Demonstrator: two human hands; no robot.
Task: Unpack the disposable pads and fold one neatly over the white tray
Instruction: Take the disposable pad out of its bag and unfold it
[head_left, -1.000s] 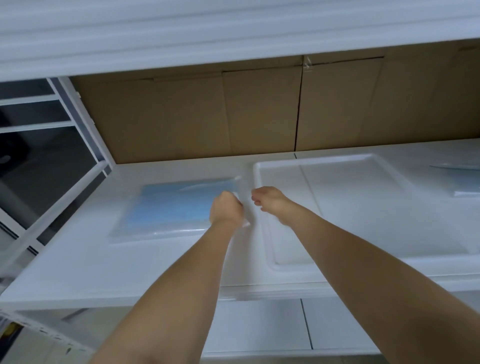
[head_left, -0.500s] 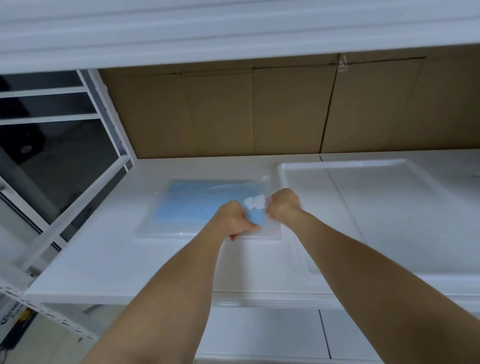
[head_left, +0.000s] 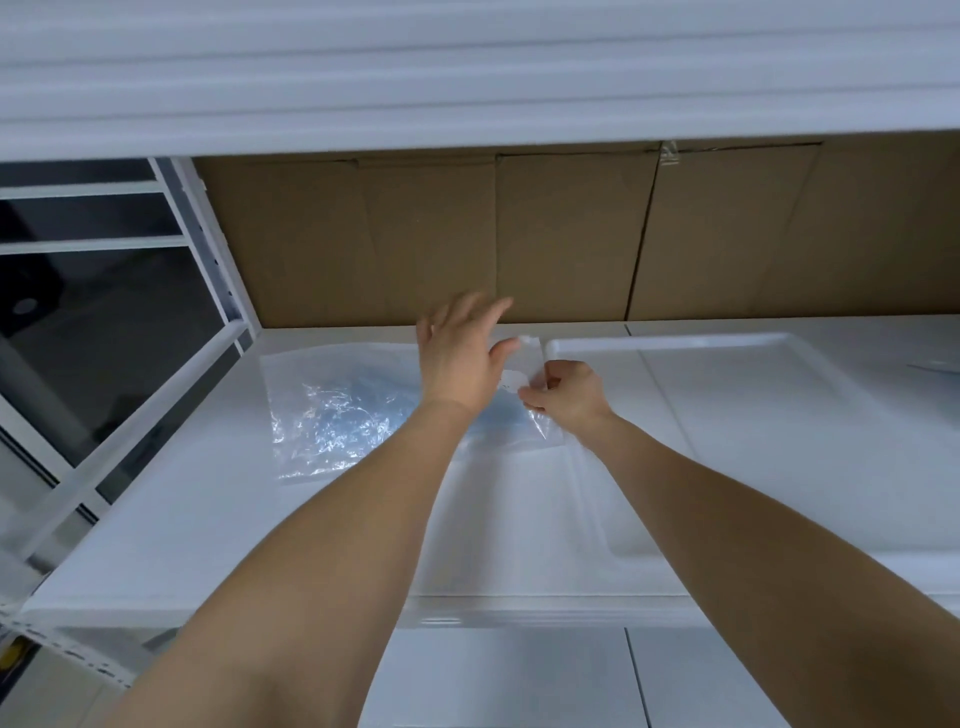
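white shelf (head_left: 182, 519) fills most of the view, flat and smooth, with another white shelf board (head_left: 467, 73) just above it. brown cardboard (head_left: 519, 239) stands along the back like a wall. on the left, white metal bars (head_left: 104, 244) frame a dark space. a clear plastic bag (head_left: 332, 415) lies on the shelf, and the blue pads (head_left: 363, 400) are inside it. the white tray (head_left: 727, 415) sits just beside the bag, on its right. the left hand (head_left: 462, 358) is over the bag with its fingers spread out straight, holding nothing. the right hand (head_left: 566, 395) pinches the bag's edge near the tray. a bit of something blue (head_left: 935, 367) lies at the far right.
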